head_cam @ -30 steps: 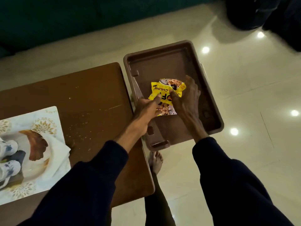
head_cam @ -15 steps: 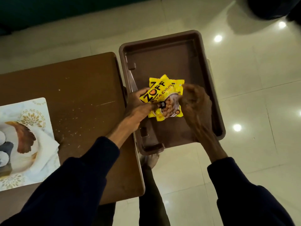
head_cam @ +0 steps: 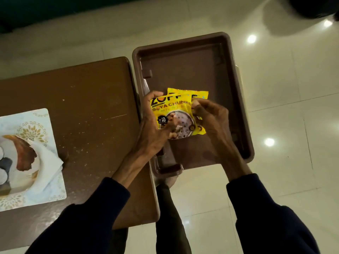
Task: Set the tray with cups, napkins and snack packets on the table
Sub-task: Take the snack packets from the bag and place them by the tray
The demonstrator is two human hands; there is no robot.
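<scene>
Snack step is in hand: the person is holding yellow soya chunks packets (head_cam: 174, 114) over the brown plastic tray (head_cam: 185, 57), centre of frame. Left hand (head_cam: 156, 132) is gripping the front packet, fingers curled behind its left edge and thumb lying across its lower face; right hand (head_cam: 211, 116) is pinching the packets' right side, fingertips at the top corner. Both hands grasping, nothing released. Count: two packets visible, one fanned out behind (head_cam: 190, 92) the front one at upper right; a third could be hiding in the stack, can't tell. Packets look lifted off the tray floor, though whether the lower edge is touching it isn't clear. One tray, otherwise bare inside, sitting right of the brown wooden table (head_cam: 82, 99); what is supporting it isn't visible. At far left of frame one patterned white board or mat (head_cam: 38, 121) is lying on the table with white napkins (head_cam: 47, 162) on it, count unreadable, plus a brown-and-white item and some grey-white round shapes at the frame edge, possibly cups, too cropped to say. My read: task is early to mid, tray not yet loaded with cups or napkins. Next move is probably sorting or laying the packets flat in the tray, which calls for separating the two without crumpling and leaving room for cups.
</scene>
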